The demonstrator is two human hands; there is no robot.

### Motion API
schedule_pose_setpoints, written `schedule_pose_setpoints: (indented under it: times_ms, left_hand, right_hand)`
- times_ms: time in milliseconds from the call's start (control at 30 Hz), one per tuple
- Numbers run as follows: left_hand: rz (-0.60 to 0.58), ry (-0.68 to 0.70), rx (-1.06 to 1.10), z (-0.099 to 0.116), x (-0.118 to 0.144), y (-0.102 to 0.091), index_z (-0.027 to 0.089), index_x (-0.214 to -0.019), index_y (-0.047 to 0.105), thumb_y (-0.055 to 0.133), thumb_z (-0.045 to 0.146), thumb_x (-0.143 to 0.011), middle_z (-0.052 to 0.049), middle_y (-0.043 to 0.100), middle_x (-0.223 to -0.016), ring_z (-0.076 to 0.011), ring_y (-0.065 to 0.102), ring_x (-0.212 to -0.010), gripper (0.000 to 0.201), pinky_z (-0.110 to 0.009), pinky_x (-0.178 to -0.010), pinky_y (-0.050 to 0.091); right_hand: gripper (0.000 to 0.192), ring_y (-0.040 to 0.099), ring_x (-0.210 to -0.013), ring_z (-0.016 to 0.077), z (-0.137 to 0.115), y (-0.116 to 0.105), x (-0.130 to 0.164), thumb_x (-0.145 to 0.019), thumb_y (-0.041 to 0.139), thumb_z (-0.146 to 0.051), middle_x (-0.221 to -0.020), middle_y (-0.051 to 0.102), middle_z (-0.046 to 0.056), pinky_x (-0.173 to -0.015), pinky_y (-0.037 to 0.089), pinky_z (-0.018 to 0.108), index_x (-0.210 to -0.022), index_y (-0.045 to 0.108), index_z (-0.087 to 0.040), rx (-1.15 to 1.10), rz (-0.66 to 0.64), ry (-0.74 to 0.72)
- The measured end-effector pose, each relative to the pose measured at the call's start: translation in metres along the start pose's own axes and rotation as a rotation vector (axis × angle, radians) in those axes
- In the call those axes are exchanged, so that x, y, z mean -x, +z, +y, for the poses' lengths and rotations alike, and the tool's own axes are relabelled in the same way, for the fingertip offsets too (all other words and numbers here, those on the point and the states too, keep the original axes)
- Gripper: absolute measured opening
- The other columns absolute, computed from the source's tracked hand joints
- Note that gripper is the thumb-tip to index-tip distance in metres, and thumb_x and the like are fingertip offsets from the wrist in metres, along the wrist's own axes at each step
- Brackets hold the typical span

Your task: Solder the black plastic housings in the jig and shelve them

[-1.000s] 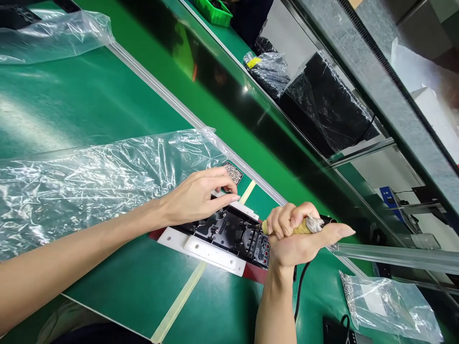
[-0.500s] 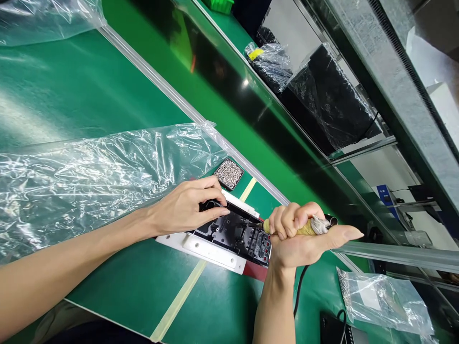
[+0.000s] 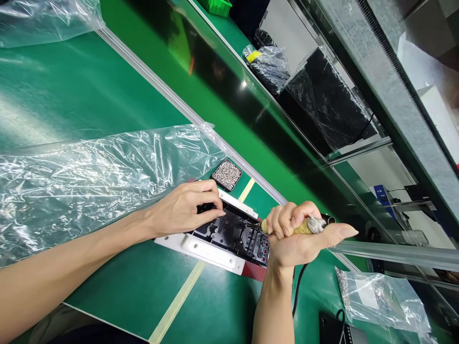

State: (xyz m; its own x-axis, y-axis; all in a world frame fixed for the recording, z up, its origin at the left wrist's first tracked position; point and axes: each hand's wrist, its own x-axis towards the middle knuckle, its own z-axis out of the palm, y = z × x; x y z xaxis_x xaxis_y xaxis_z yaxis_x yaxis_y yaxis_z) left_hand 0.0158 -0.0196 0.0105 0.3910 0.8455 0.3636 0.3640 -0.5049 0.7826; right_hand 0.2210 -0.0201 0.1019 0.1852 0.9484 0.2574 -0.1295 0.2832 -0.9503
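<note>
A black plastic housing (image 3: 233, 234) lies in a white fixture (image 3: 201, 248) on the green bench. My left hand (image 3: 186, 208) rests on the housing's far end, fingers pressing down on it. My right hand (image 3: 299, 236) is closed around an electric screwdriver (image 3: 304, 227) with a tape-wrapped grip; its bit points into the housing's near-right part. A black cord hangs down from the tool past my wrist. A small black tray of screws (image 3: 227, 174) sits just beyond my left hand.
A large clear plastic sheet (image 3: 89, 172) covers the bench to the left. An aluminium rail (image 3: 172, 98) borders the bench. A clear bag (image 3: 383, 298) lies at lower right, a black device (image 3: 333, 329) beside it. Wrapped black boxes (image 3: 322, 100) stand behind.
My left hand slid from the screw tray side back down onto the housing, uncovering the tray. The right hand and screwdriver stayed in nearly the same place.
</note>
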Motion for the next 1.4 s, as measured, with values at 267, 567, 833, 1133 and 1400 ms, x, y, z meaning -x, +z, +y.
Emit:
schedule_pose_setpoints:
  times_ms: [267, 567, 833, 1133, 1400]
  left_hand:
    - [-0.003, -0.01, -0.006, 0.0005, 0.0005, -0.0005, 0.02, -0.093, 0.073, 0.058, 0.032, -0.1, -0.003, 0.064, -0.098, -0.0133, 0.061, -0.083, 0.02, -0.029, -0.077, 0.046]
    - [0.002, 0.019, -0.015, -0.003, 0.0025, 0.0, 0.02, -0.094, 0.072, 0.059, 0.031, -0.1, -0.002, 0.062, -0.097, -0.0119, 0.06, -0.081, 0.018, -0.028, -0.077, 0.046]
    - [0.003, 0.026, -0.031, -0.0032, 0.0001, 0.0008, 0.02, -0.095, 0.072, 0.059, 0.031, -0.1, -0.002, 0.062, -0.096, -0.0113, 0.06, -0.081, 0.017, -0.027, -0.078, 0.046]
    - [-0.009, 0.02, -0.031, -0.0021, 0.0017, -0.0007, 0.021, -0.096, 0.072, 0.058, 0.031, -0.101, -0.002, 0.062, -0.097, -0.0112, 0.06, -0.081, 0.018, -0.028, -0.075, 0.045]
    - [-0.005, 0.015, -0.035, -0.0029, 0.0017, 0.0006, 0.021, -0.094, 0.072, 0.058, 0.032, -0.101, -0.002, 0.063, -0.097, -0.0122, 0.06, -0.081, 0.019, -0.031, -0.078, 0.044]
  right_hand:
    - [0.077, 0.026, -0.032, 0.0081, 0.0, -0.0004, 0.0017, -0.082, 0.019, -0.091, -0.04, 0.028, -0.007, -0.029, 0.028, 0.021, -0.056, 0.035, -0.021, -0.003, 0.006, -0.018]
    - [0.074, 0.027, -0.033, 0.0086, 0.0005, -0.0013, 0.0017, -0.084, 0.02, -0.089, -0.041, 0.028, -0.007, -0.03, 0.029, 0.022, -0.057, 0.037, -0.022, -0.028, 0.005, 0.005]
    - [0.074, 0.027, -0.033, 0.0095, -0.0009, -0.006, 0.0011, -0.085, 0.019, -0.088, -0.04, 0.03, -0.006, -0.031, 0.03, 0.024, -0.057, 0.038, -0.022, -0.055, -0.018, 0.016]
    - [0.075, 0.029, -0.033, 0.0091, 0.0004, -0.0033, 0.0018, -0.085, 0.02, -0.089, -0.041, 0.029, -0.006, -0.03, 0.03, 0.023, -0.057, 0.038, -0.021, -0.042, -0.014, -0.003]
    - [0.077, 0.027, -0.032, 0.0084, -0.0001, 0.0004, 0.0006, -0.083, 0.019, -0.09, -0.04, 0.028, -0.006, -0.029, 0.028, 0.022, -0.054, 0.035, -0.02, -0.011, 0.011, -0.022]
